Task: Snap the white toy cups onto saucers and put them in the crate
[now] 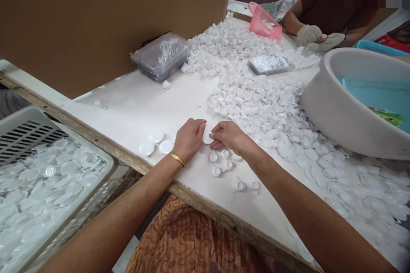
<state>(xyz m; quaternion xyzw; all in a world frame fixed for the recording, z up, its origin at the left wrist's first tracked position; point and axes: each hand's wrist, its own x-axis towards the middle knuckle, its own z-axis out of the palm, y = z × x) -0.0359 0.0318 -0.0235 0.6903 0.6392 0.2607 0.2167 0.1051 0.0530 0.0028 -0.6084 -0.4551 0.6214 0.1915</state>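
Between my hands is a small white saucer (207, 137), tilted above the table. My right hand (228, 136) pinches its right edge between thumb and fingers. Curled around its left edge is my left hand (189, 137), closed, its fingertips partly hidden; a gold bangle (178, 159) circles that wrist. Three white saucers (156, 136) lie flat just left of my left hand. Several tiny white cups (217, 171) rest below my right hand, and a couple more cups (240, 185) lie nearer the table edge.
A large spread of white saucers and cups (256, 98) covers the table's right side. Around it stand a grey tub (323, 94), wrapped packs (163, 53) and a pink basket (264, 30). A crate (109, 164) of white pieces stands left. Across the table, a person's gloved hands (310, 34) work.
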